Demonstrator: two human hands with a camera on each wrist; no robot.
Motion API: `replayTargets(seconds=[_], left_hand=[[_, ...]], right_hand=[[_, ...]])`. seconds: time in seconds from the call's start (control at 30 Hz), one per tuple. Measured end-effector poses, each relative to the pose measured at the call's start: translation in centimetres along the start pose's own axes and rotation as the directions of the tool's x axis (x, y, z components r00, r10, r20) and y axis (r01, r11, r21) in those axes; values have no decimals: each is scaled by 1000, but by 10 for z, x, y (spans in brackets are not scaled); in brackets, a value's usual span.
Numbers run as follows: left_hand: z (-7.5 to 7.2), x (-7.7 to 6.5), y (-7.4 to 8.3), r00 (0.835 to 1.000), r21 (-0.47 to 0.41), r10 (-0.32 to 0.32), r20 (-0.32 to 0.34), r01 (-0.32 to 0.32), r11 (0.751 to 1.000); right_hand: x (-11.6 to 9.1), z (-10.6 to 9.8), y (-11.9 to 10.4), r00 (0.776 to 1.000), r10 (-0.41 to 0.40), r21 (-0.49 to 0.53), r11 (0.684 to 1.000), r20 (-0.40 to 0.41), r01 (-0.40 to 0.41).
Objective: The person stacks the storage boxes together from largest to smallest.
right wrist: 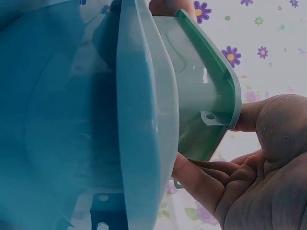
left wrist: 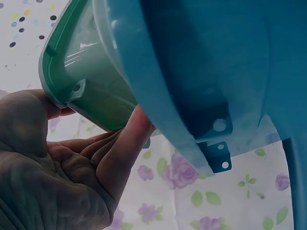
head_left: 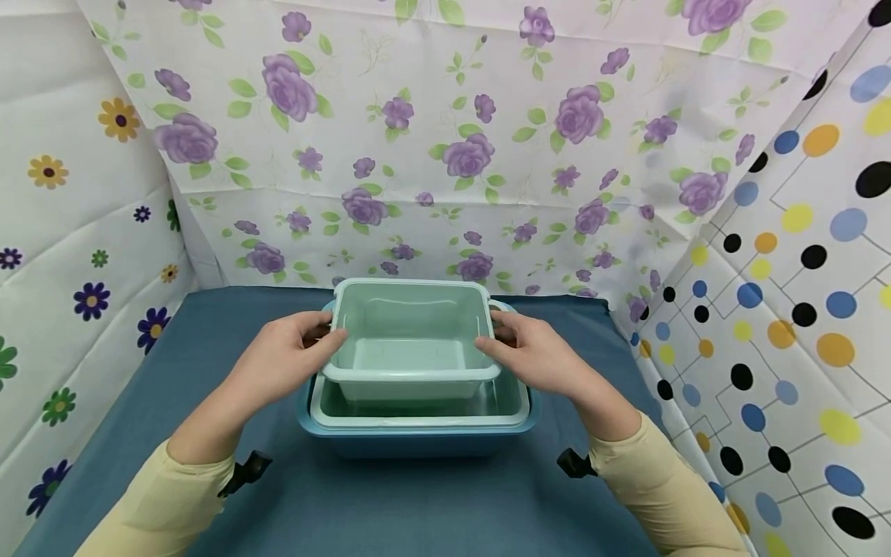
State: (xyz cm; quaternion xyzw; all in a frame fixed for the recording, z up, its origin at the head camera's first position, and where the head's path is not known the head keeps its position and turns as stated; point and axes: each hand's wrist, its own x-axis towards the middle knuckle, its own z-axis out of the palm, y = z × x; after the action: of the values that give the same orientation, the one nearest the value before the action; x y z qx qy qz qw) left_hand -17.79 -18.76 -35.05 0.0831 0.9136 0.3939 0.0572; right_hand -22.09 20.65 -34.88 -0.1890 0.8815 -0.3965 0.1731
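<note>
Between both hands is a small pale green plastic basin [head_left: 411, 352], its rim raised above a larger light green basin [head_left: 418, 422]. That one sits inside a blue basin [head_left: 418, 445] on the table. My left hand [head_left: 285, 356] grips the small basin's left side, thumb over the rim and fingers beneath. On the opposite side my right hand [head_left: 532, 352] holds the rim the same way. The left wrist view shows the left hand [left wrist: 72, 158] by the green wall; in the right wrist view the right hand [right wrist: 254, 167] mirrors it. The small basin's underside is partly hidden.
A dark blue cloth [head_left: 418, 503] covers the table. Floral sheeting [head_left: 431, 155] hangs behind it, a flowered sheet [head_left: 76, 255] at the left and a dotted sheet [head_left: 786, 325] at the right. Each sleeve carries a black wrist mount [head_left: 247, 472].
</note>
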Motion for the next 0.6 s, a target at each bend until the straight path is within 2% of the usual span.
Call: replayTargets(seconds=[0.6], left_hand=[[5,1,-2,999,-14,-15,39,15,1000]], right_hand=[[-1,2,8,1000,-20,-28,999,-2,19]])
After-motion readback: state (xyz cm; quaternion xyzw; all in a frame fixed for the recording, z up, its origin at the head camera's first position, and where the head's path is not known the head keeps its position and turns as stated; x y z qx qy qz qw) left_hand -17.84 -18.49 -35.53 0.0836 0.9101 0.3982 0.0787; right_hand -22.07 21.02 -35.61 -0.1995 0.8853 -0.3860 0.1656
